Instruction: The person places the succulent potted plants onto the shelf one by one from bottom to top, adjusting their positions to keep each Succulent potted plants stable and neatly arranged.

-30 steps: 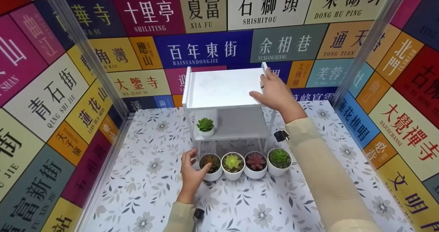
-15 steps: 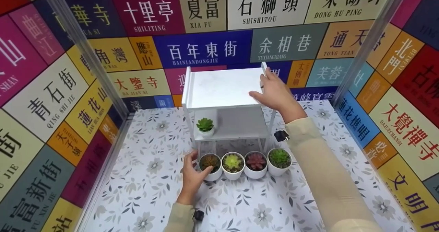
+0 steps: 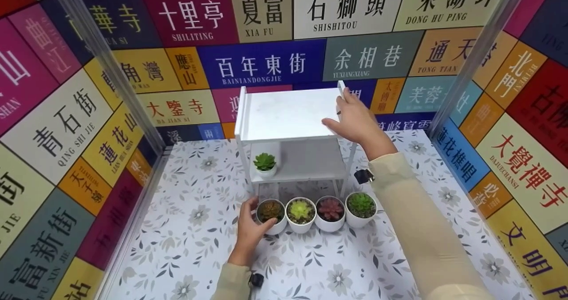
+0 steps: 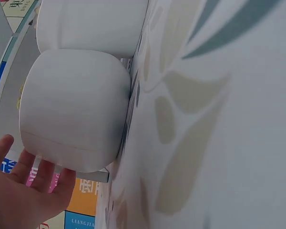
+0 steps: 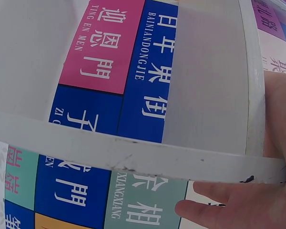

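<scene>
My left hand [image 3: 253,229] is at the leftmost white pot [image 3: 271,228], which holds a brownish succulent [image 3: 270,210]. The thumb overlaps its rim from above; in the left wrist view fingertips [image 4: 26,160] lie right at the side of the pot [image 4: 76,109]. My right hand [image 3: 355,116] holds the right side of a small white two-tier shelf [image 3: 288,113], thumb over its top board. The right wrist view has this hand [image 5: 238,200] around a corner of the white frame [image 5: 133,155]. A green succulent [image 3: 265,162] stands on the lower tier at left.
Three more white pots line up to the right: a yellow-green succulent [image 3: 301,210], a reddish one [image 3: 331,208] and a green one [image 3: 361,203]. A floral cloth [image 3: 191,246] covers the table. Colourful sign-printed walls [image 3: 266,62] enclose the back and sides.
My left thumb has drawn back from over the brownish plant to the pot's front rim. The right hand, the shelf and the pots keep their places.
</scene>
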A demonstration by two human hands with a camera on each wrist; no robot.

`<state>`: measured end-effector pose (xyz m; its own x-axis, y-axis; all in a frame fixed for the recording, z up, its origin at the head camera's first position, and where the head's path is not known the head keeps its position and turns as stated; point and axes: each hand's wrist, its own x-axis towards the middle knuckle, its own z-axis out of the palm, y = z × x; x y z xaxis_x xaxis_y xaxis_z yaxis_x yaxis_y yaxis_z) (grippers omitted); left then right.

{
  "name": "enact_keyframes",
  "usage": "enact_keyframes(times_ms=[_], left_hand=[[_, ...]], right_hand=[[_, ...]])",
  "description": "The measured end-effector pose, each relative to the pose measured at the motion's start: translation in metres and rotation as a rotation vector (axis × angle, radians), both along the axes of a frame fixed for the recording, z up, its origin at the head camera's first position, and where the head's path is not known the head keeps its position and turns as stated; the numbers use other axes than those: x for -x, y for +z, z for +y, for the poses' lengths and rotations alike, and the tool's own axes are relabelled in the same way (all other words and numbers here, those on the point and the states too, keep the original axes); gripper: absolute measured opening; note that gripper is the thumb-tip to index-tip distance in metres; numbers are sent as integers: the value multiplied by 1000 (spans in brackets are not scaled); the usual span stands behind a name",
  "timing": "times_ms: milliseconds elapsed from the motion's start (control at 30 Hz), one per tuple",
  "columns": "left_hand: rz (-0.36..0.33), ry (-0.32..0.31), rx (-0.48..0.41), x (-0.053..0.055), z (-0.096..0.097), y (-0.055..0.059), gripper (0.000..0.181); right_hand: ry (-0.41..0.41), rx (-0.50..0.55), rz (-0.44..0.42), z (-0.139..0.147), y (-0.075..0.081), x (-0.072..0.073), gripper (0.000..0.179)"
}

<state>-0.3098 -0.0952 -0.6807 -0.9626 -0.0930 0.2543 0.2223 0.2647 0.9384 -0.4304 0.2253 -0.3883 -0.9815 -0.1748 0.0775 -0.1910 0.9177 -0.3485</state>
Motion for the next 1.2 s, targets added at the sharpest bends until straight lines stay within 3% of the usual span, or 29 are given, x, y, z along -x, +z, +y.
enact_keyframes(times_ms=[200, 400, 667, 900, 1200], left_hand=[[-34, -1, -9, 0, 0, -4, 86], [-91, -18, 64, 0, -2, -5, 95], [-92, -20, 109, 0, -3, -7, 102], [-72, -17, 209, 1, -3, -9, 99], [-82, -9, 189, 1, -2, -11, 103]], right_hand=[[1, -4, -3, 1, 0, 0, 94], [1, -29, -14, 1, 1, -1, 96], [23, -70, -19, 0, 2, -2, 97], [36, -87, -6, 3, 0, 1, 98], [27, -98, 0, 2, 0, 1, 99]])
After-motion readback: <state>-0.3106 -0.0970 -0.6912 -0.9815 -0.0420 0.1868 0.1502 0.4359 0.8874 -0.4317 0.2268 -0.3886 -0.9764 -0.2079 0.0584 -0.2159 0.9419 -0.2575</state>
